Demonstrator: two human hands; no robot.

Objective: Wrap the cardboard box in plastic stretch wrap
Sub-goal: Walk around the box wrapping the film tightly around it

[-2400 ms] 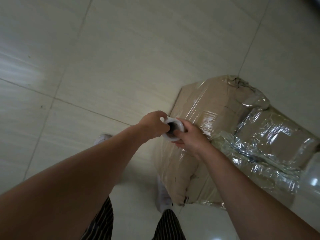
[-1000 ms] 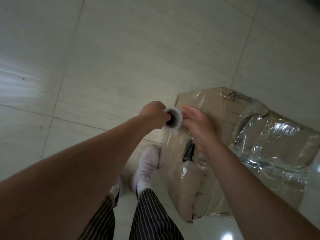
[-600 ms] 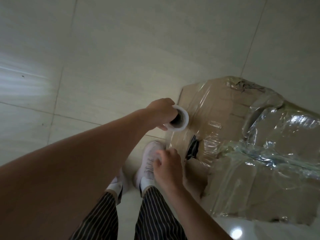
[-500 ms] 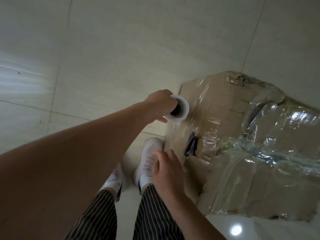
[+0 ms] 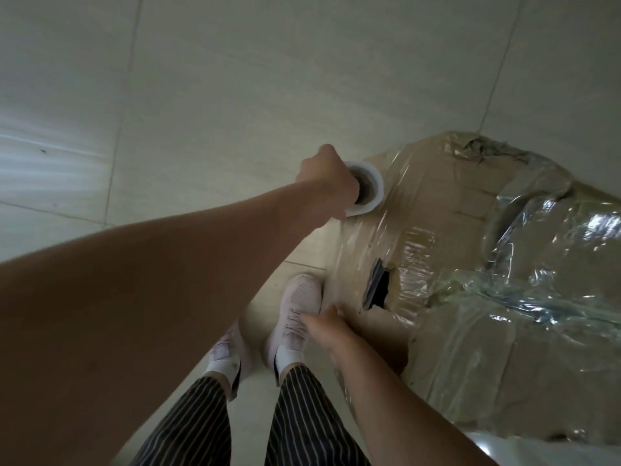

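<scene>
A big brown cardboard box (image 5: 437,203) stands on the floor at the right, its top and sides partly covered in shiny, crinkled stretch film (image 5: 551,264). A torn dark hole (image 5: 378,287) shows in its near side. My left hand (image 5: 324,183) grips the upper end of the white stretch wrap roll (image 5: 369,193), held upright against the box's near corner. Film runs from the roll onto the box. My right hand (image 5: 331,327) is lower down, fingers stretched out against the near side of the box below the hole.
The floor (image 5: 235,79) is pale large tiles with thin joints. My feet in white shoes (image 5: 295,314) and striped trousers stand right beside the box's near side.
My right hand left the roll, dropped and now lies against the box's lower near side. My left hand keeps the roll and has moved it slightly farther along the corner.
</scene>
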